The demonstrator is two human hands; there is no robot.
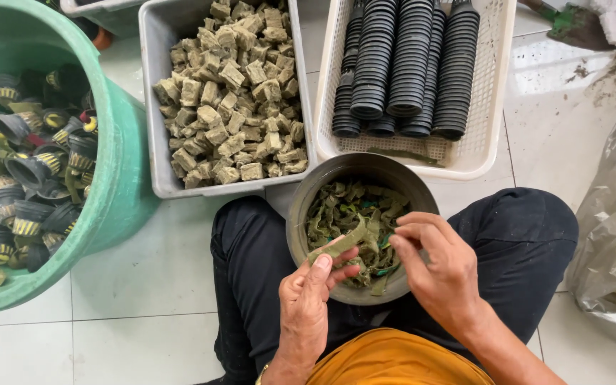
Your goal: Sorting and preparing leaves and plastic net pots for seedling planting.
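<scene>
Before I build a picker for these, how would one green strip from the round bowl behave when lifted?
Probably floppy: the green strip bends between the left hand and right hand. Likely light, being thin. Those in the bowl lie tangled, so neighbours may drag along.

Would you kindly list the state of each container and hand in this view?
Round bowl: on the lap, part filled with green strips.
Grey bin: heaped with tan cubes.
White basket: holds black ribbed sleeves lying in rows.
Green tub: part filled with black cups.
Left hand: pinching a green strip.
Right hand: fingers curled over the bowl.
</scene>
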